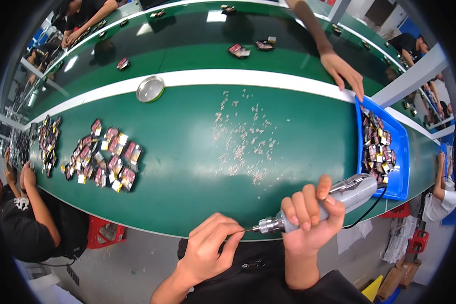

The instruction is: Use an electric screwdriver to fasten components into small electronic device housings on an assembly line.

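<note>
My right hand [314,218] is wrapped round a grey electric screwdriver [352,195], held level above the table's near edge with its bit toward the left. The thin bit [249,230] sticks out of a silver chuck [269,225]. At its tip, the thumb and fingers of my left hand [210,248] are pinched together; whatever lies between them is too small to make out. Beyond both hands, many tiny silvery pieces, apparently screws [243,147], lie scattered over the green table [182,131].
Small dark parts with coloured labels [111,157] cluster at left; more fill a blue tray [403,167] at right. Another person's hand [342,71] reaches the tray's far corner. A round metal dish [150,89] stands by the white rail [202,77]. A black cable [372,207] trails from the screwdriver.
</note>
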The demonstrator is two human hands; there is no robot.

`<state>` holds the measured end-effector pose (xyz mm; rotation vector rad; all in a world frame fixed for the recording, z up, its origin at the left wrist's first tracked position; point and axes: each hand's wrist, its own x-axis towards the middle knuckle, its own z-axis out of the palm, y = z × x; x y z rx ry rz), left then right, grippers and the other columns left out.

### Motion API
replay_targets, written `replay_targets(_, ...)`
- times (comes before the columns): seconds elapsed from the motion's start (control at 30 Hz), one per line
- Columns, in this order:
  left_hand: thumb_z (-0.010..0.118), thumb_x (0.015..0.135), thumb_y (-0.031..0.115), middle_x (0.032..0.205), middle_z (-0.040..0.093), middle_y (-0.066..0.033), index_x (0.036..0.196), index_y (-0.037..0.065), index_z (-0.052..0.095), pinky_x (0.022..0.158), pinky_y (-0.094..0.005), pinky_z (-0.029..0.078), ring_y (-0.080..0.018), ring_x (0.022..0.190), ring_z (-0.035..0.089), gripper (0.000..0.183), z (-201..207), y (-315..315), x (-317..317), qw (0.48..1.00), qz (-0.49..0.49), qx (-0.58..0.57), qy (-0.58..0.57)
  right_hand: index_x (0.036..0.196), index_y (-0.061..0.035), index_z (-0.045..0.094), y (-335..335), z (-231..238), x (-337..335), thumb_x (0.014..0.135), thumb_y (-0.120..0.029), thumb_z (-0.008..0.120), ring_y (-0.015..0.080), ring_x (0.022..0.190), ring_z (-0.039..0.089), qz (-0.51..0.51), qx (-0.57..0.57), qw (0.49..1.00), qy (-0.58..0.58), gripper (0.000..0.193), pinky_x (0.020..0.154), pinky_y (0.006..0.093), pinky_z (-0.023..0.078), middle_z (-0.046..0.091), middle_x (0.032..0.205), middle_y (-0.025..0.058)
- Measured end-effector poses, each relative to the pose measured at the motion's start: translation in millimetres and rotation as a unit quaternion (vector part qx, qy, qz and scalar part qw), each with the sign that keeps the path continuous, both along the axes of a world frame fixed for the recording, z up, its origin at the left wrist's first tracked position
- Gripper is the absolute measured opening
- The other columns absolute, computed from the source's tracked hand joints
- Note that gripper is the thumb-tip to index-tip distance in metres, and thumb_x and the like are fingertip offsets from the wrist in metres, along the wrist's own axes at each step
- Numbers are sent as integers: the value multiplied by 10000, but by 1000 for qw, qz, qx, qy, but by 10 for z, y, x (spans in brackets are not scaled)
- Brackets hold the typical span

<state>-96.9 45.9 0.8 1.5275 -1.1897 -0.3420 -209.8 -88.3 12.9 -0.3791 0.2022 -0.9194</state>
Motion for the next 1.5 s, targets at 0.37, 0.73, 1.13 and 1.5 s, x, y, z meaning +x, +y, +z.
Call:
replay_targets(0.37,513,888,82,1048,598,-211,1029,-23,533,713,-443,532,-372,854,613,177,668,328,-32,999,12,-52,4,880,-82,466,-30,-46,42,853,-152,454,101,456,359,-14,37,999,-4,76,523,288,355,371,550,-9)
replay_targets(0.73,555,836,51,693,598,-83,724,-3,582,600,-266,447,-185,590,580,127,1837,-370,-400,888,410,189,80,900,-53,471,8,-199,91,866,-133,432,119,464,383,-10,27,1000,-6,95,534,304,369,391,556,12)
replay_targets(1.13,522,847,75,683,527,-64,731,23,531,558,-281,431,-200,598,548,127,1058,263,337,937,346,27,-39,885,-70,455,-18,-291,63,869,-144,437,112,449,368,-12,27,999,29,78,508,292,361,376,544,-1)
replay_targets(1.5,580,828,-12,1026,642,-148,1155,-42,544,834,-305,485,-219,930,620,330,489,-181,3458,952,281,94,-76,858,-71,396,68,-188,11,868,-138,427,123,429,369,-2,45,999,10,75,491,309,367,379,536,21)
